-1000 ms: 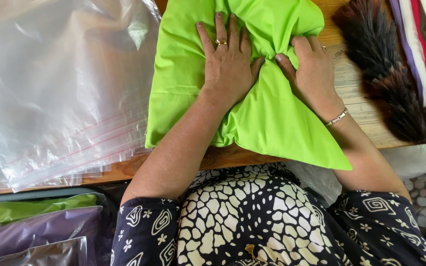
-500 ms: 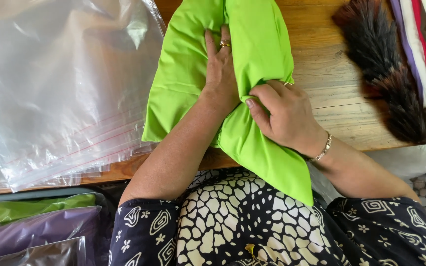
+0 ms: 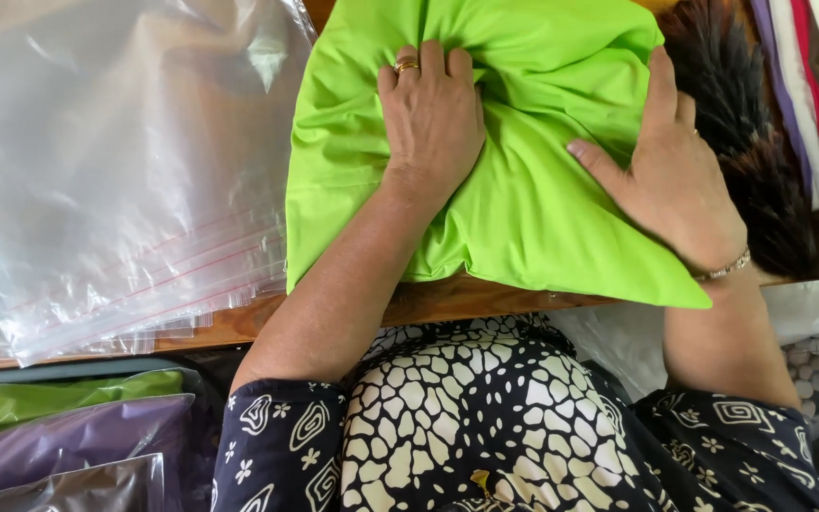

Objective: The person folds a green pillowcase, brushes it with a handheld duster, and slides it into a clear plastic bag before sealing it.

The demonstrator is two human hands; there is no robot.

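A bright green cloth [image 3: 523, 199] lies bunched and partly folded on the wooden surface [image 3: 428, 305], its near corner hanging past the front edge. The left hand [image 3: 433, 118] presses down on the middle of the cloth, knuckles up, its fingers [image 3: 428, 66] curled into a gathered fold and gripping it; a gold ring sits on 1 finger. The right hand [image 3: 675, 175] lies flat and spread on the cloth's right side, fingers released and extended, thumb pointing inward, a thin bracelet at the wrist.

Just beside the right hand, a dark feather duster [image 3: 741, 123] rests on the surface, touching or partly under the cloth's right edge. Beyond it, at the far right, a stack of folded fabrics [image 3: 808, 85] in purple, white, red and brown borders the work area. To the left, a thick pile of clear zip bags [image 3: 116, 161] covers much of the surface, its edge close to the cloth. Below the surface at lower left lie bagged cloths [image 3: 59, 427] in green, purple and brown.
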